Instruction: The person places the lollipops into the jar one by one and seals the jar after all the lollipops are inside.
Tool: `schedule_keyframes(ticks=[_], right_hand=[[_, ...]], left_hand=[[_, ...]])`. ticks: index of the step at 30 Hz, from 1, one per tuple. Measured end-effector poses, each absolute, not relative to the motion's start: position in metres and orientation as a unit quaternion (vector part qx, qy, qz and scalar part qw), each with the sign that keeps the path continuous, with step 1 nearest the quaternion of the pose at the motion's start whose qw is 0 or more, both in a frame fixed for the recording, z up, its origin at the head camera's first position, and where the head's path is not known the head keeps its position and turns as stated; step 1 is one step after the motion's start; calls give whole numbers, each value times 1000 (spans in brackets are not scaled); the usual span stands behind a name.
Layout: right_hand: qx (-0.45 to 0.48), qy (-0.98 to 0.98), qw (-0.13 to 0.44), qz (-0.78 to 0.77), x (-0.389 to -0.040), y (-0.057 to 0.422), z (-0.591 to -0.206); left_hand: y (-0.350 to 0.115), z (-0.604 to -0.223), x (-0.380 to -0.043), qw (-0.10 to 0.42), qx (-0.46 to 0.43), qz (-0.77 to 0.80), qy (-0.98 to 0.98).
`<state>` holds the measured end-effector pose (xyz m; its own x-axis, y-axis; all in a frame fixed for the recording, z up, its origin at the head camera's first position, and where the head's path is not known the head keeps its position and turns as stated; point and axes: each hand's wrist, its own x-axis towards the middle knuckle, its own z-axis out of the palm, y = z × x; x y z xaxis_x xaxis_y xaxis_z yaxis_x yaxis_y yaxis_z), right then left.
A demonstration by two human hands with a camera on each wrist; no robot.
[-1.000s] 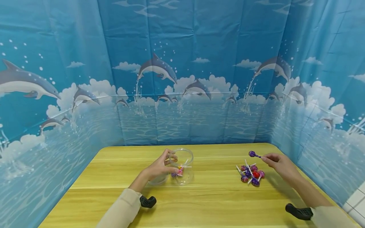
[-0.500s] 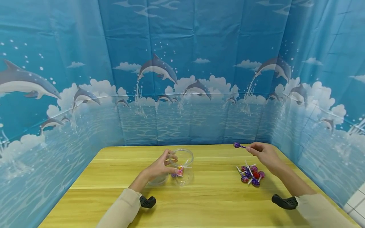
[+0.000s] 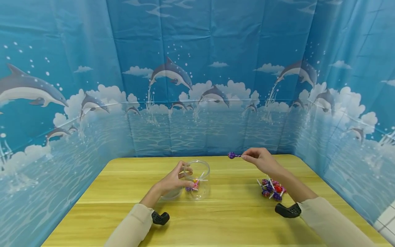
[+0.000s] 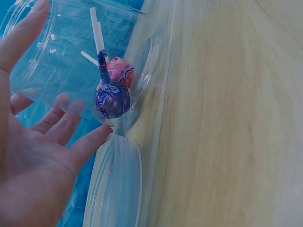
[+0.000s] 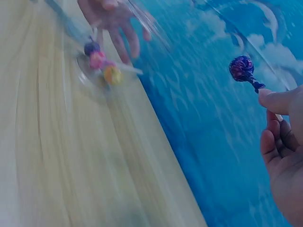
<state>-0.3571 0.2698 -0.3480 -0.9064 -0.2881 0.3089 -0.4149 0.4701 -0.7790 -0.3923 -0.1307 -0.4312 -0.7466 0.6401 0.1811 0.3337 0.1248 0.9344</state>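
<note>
A clear plastic jar [image 3: 202,193] stands upright on the table, its mouth facing up. My left hand [image 3: 169,182] holds the jar from its left side, thumb in front and fingers spread behind. Inside lie a purple-wrapped lollipop [image 4: 112,101], a pink one [image 4: 124,71] and a yellow one [image 5: 112,74], with white sticks pointing up and sideways. Between thumb and fingertips my right hand [image 3: 261,162] pinches the stick of another purple-wrapped lollipop [image 3: 231,155]. Its round head points left, held above the table to the right of the jar.
A pile of wrapped lollipops [image 3: 267,193] lies on the right of the wooden table [image 3: 216,219], below my right forearm. A clear round lid [image 4: 124,184] lies beside the jar, under my left hand. A blue dolphin-print curtain [image 3: 197,130] surrounds the table's back and sides.
My right hand has carried the purple lollipop left and further back, from beside the pile toward the jar. The left hand and the jar have stayed in place.
</note>
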Motion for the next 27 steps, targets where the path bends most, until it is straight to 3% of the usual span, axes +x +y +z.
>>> schedule_keyframes(ticks=[14,27], right_hand=[[309,-851,16,424,-378,180,-334],[453,-846,-21,282,-393,133,-330]], left_hand=[[-128,-429,-392,134,317,575,742],[-129,-430,-393,128,313,565,753]])
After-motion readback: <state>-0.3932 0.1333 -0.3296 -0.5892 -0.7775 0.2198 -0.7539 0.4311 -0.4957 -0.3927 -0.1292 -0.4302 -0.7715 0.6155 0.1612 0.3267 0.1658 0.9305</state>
